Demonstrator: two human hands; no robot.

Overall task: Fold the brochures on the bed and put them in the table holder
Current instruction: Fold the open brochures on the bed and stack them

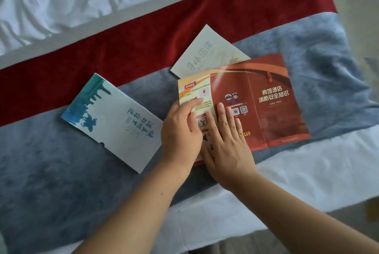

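A red brochure (272, 102) with white Chinese lettering lies on the bed, its yellow left panel folded over onto the red middle panel. My left hand (180, 132) lies on that folded panel, thumb stretched along its upper part. My right hand (225, 143) presses flat on the fold line, fingers straight. A white and teal brochure (114, 122) lies to the left, apart from my hands. A pale grey-green brochure (205, 54) sits behind, partly under the red one. No table holder is in view.
The brochures rest on a blue-grey bed runner (51, 161) with a dark red band (123, 48). White bedding (51, 1) stretches behind it, and a white sheet edge (317, 163) runs at the near right. Floor shows at the far right.
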